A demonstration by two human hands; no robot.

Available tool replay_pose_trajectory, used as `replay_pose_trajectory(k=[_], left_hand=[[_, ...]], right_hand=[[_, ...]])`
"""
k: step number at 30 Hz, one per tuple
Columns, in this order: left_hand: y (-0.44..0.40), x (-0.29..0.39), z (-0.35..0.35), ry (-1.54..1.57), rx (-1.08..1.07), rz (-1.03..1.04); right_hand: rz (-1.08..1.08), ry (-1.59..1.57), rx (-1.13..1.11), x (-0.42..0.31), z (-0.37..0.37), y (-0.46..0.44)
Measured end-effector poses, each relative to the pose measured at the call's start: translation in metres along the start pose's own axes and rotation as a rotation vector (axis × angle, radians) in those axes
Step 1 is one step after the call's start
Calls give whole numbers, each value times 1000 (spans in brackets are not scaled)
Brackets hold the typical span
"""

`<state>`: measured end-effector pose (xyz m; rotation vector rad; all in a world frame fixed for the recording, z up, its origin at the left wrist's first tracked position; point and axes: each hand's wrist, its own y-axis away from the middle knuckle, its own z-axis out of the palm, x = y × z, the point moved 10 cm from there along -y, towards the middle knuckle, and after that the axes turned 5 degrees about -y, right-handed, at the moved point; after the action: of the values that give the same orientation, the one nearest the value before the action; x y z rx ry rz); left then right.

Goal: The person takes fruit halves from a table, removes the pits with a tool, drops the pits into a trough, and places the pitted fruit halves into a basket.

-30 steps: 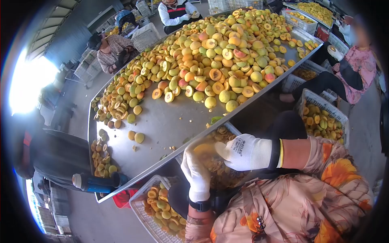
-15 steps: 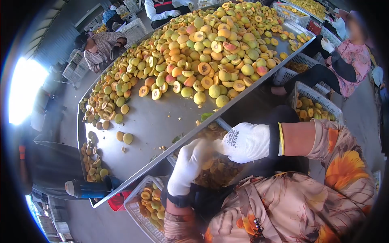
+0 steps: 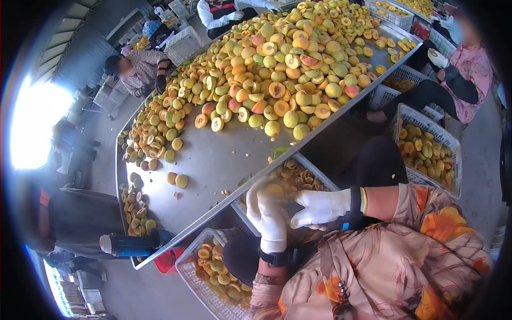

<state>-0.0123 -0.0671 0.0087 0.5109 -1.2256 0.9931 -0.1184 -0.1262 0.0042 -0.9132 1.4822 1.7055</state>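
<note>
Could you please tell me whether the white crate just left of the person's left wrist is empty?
No, the white crate holds a heap of cut yellow fruit.

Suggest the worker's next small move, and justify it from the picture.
Probably bring the right hand in to the blurred yellowish fruit in the left hand. The two hands are already close together, and the crate of brownish pieces beneath them could catch whatever drops. Blur hides the fruit's exact state.

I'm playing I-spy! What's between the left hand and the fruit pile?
From left hand to fruit pile, the head view shows the table's rim, mostly bare tabletop and a green leaf.
</note>
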Motion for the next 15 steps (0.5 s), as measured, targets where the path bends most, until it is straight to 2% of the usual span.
replay_pose_trajectory(k=[3,6,9,10,12,13,15], left_hand=[[-3,-4,-3,29,30,-109],[-4,-4,4,105,57,-197],[-7,-1,8,114,37,-205],[-8,-1,9,120,29,-201],[-7,-2,13,195,22,-230],[-8,-2,15,232,20,-240],[-12,1,16,166,24,-218]], right_hand=[[40,-165,-110,16,6,-9],[-685,315,73,-20,-8,-29],[-520,308,79,-20,-13,-20],[-256,254,18,-18,-12,-16],[-21,179,-47,-1,-12,-14],[-50,166,-54,0,-14,-16],[-328,248,-3,-7,-20,-27]])
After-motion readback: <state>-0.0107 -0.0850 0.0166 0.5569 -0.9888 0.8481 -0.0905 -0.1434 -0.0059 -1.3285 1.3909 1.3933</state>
